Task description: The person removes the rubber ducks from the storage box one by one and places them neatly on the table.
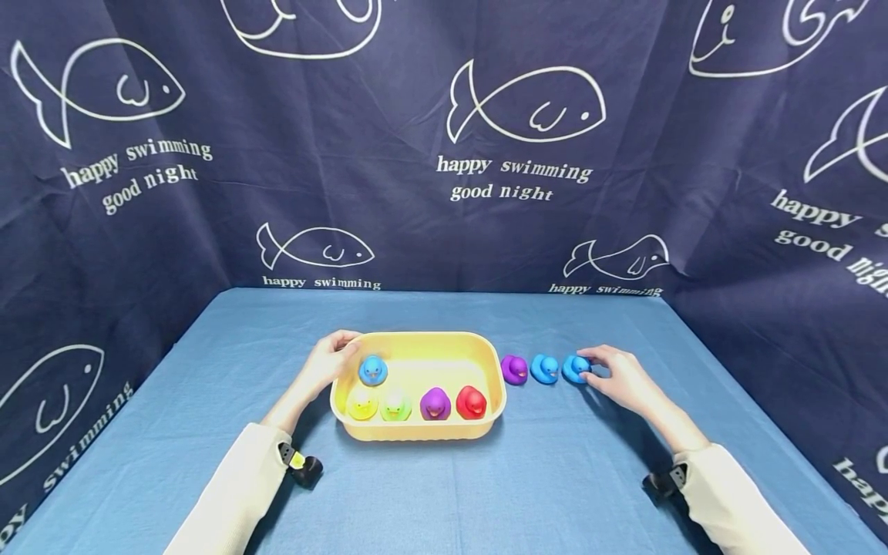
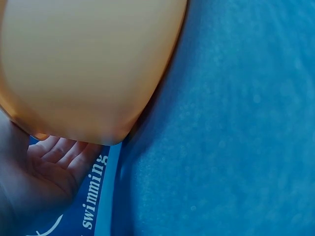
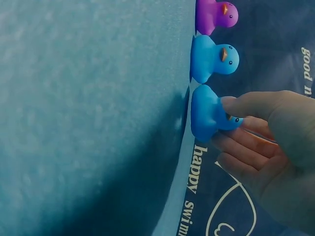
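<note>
My left hand (image 1: 333,358) holds the rim of a pale yellow plastic basin (image 1: 416,432) at its back left corner; in the left wrist view its fingers (image 2: 64,156) go behind the basin's end wall. My right hand (image 1: 624,378) pinches a blue rubber duck (image 1: 573,369) between thumb and fingers. That duck stands upright on the table, rightmost in a short row. Beside it are another blue duck (image 1: 544,369) and a purple duck (image 1: 515,370), which sits close to the basin's right end.
Inside the basin, a blue duck (image 1: 373,370) stands at the back left. Along its front are a yellow duck (image 1: 363,404), a light green duck (image 1: 395,405), a purple duck (image 1: 435,404) and a red duck (image 1: 471,402). Blue cloth (image 1: 486,501) covers the table; dark printed curtains (image 1: 416,154) surround it.
</note>
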`<state>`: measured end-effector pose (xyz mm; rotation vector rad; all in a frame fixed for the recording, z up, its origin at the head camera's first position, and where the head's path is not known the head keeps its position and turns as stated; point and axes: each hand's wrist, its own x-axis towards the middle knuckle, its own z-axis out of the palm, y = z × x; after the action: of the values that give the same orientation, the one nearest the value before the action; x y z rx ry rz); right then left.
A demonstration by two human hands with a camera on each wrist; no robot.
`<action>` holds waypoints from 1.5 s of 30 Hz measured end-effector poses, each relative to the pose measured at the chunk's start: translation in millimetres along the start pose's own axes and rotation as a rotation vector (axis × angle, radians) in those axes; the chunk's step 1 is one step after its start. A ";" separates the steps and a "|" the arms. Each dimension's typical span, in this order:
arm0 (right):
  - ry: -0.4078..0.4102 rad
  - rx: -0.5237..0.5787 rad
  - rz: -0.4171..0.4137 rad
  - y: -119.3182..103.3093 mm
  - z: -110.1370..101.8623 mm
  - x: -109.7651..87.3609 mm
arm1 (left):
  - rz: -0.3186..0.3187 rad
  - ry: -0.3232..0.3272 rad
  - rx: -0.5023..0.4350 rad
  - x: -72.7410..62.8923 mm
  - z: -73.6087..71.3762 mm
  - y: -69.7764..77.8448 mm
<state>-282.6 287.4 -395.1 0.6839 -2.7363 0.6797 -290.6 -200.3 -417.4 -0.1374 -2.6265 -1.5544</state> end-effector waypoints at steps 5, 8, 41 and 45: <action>-0.023 -0.002 0.009 0.4 1.8 0.9 | 0.017 0.011 -0.006 0.7 0.5 -1.5; -0.036 0.001 0.022 0.6 2.0 1.5 | 0.023 0.017 -0.006 1.4 1.0 -2.0; 0.058 -0.028 -0.050 -16.3 -3.4 5.1 | 0.033 0.031 0.041 1.6 -0.5 -0.9; 0.073 -0.026 -0.064 -26.6 -4.0 8.8 | 0.029 0.033 0.046 1.4 -0.2 -0.4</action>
<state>-276.5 265.1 -378.6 0.7233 -2.6401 0.6402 -292.0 -200.6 -417.5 -0.1451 -2.6206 -1.4738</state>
